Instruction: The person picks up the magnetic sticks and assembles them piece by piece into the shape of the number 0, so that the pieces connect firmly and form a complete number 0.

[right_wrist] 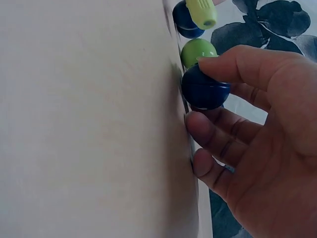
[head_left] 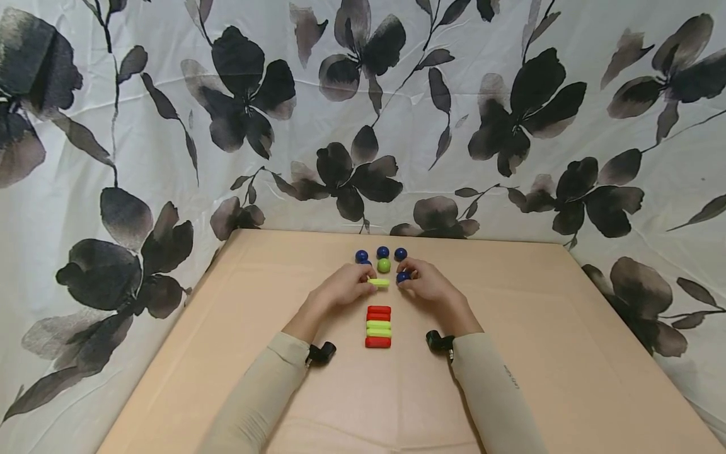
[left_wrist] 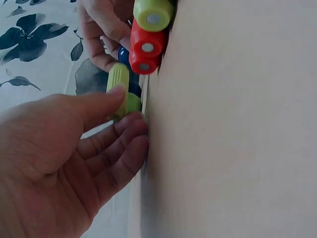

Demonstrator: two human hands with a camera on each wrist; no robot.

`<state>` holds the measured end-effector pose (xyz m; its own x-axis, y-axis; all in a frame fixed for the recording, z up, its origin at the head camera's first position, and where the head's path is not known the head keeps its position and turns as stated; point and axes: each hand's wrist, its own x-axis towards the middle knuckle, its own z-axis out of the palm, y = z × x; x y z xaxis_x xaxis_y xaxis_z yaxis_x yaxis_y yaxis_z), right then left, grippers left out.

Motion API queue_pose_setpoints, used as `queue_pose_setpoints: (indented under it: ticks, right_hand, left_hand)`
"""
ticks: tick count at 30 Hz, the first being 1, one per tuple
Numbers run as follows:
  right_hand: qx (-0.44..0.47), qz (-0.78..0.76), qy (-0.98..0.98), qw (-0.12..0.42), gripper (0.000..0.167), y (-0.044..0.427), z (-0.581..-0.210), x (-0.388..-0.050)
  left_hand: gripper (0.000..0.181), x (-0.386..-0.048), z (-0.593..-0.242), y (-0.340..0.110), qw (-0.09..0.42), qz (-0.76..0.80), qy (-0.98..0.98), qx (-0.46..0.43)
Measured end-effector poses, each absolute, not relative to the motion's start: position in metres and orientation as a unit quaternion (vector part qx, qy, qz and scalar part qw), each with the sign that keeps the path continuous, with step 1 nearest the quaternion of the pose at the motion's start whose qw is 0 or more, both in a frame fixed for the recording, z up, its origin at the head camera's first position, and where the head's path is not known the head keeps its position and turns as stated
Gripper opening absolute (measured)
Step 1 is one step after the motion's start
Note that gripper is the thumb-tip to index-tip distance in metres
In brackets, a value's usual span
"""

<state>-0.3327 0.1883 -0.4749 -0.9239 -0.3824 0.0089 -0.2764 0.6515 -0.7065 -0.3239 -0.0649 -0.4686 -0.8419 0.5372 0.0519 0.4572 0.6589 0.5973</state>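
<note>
Pinched yellow-green ribbed rod [head_left: 380,283] between thumb and fingers of left hand [head_left: 344,284], near middle of far edge of surface [head_left: 527,302]. Pinched dark blue ball [head_left: 403,277] with thumb and fingers of right hand [head_left: 431,287], just right of rod. Spotted green ball [head_left: 384,265] just beyond rod, toward far edge; counted three blue balls [head_left: 382,251] round it, plus another partly hidden by left hand. Logged five red and yellow-green rods [head_left: 379,325] side by side, closer to near edge. Saw floral cloth [head_left: 351,126] past far edge.
</note>
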Motion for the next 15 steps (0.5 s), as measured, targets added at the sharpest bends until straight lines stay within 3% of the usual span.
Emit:
queue_pose_setpoints:
  ticks: [8,15]
  right_hand:
    - [-0.193,-0.392,0.895,0.084,0.028,0.191,-0.474,-0.332]
    - [-0.204,-0.391,0.893,0.086,0.028,0.189,-0.474,-0.331]
  left_hand:
    - [0.012,-0.326,-0.469,-0.054,0.027,0.311,0.915,0.256]
    - [0.014,-0.326,-0.469,-0.047,0.033,0.299,0.921,0.249]
